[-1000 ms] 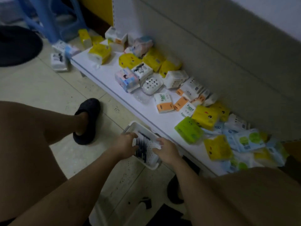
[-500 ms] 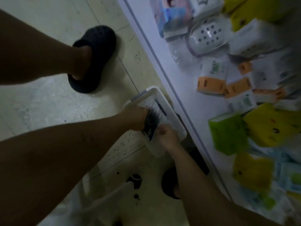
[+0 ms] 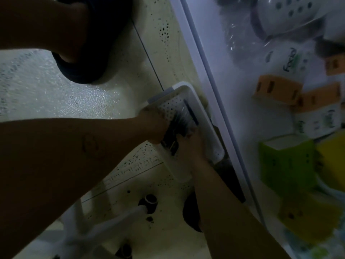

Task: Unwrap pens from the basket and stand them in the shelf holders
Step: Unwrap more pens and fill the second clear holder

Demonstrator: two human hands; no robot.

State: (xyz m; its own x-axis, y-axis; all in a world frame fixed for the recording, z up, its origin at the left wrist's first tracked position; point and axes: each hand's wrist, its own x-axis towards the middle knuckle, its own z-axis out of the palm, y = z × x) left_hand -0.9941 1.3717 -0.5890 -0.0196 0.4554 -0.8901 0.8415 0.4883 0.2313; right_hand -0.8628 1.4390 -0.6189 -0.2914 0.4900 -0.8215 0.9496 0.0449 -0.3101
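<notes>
A white perforated basket (image 3: 188,92) sits on the floor against the low white shelf (image 3: 214,75). Inside it lies a dark pack of pens (image 3: 177,128) in clear wrap. My left hand (image 3: 153,126) reaches in from the left and grips the pack's left side. My right hand (image 3: 190,144) comes from below and holds the pack's lower right end, fingers curled on it. No shelf holders are in view.
The shelf carries tissue packs: an orange-and-white one (image 3: 278,88), a green one (image 3: 287,163), a yellow one (image 3: 306,221), and a white dotted case (image 3: 287,12). A black slipper (image 3: 89,58) and my leg are upper left. White stool legs (image 3: 104,225) stand at the bottom.
The camera has dropped much closer to the basket. Both hands have closed in on the pen pack inside it, moving from the basket's contents to a grip on the pack.
</notes>
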